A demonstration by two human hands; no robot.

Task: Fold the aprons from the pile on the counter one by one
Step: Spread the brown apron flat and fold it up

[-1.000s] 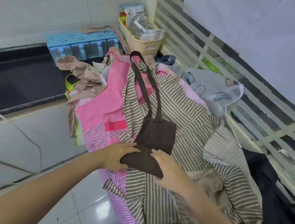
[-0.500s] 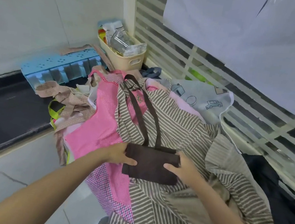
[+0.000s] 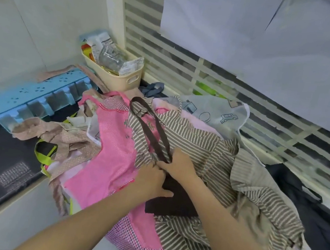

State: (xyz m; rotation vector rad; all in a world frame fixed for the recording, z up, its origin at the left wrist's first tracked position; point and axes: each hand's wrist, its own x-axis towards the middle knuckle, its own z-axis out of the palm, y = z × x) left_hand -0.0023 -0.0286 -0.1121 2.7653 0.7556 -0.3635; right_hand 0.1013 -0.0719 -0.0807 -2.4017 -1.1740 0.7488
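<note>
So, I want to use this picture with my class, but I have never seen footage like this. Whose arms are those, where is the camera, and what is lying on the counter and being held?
No machine here: the arms belong to a person wearing a camera on the head, so you look forward and down as they do.

The counter holds a heap of aprons: a pink apron, a brown-and-white striped apron, and a pale one printed with little cars. On top lies a folded dark brown apron with its long straps stretched away from the person.

The left hand rests on the brown fold's left edge. The right hand lies where the straps meet the fold; it seems to be gathering them, though its fingertips are hard to see.

Behind stand a cream basket of packets and a blue plastic rack.
</note>
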